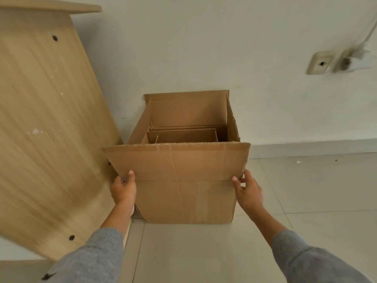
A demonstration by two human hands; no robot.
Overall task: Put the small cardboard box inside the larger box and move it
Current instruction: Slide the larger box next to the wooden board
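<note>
A large brown cardboard box point(183, 193) stands open on the tiled floor against the white wall, its flaps up. Inside it, near the bottom, sits the small cardboard box point(181, 135), also open at the top. My left hand point(123, 188) grips the large box at its near left edge, thumb on the front face just below the flap fold. My right hand point(247, 190) holds the near right edge at the same height, thumb on the front and fingers round the corner. Both arms wear grey sleeves.
A light wooden cabinet panel point(47, 123) rises close on the left, almost touching the box. The white wall point(204, 48) behind carries two sockets point(320, 63) at the right. Pale floor tiles point(306, 190) stretch to the right and toward me.
</note>
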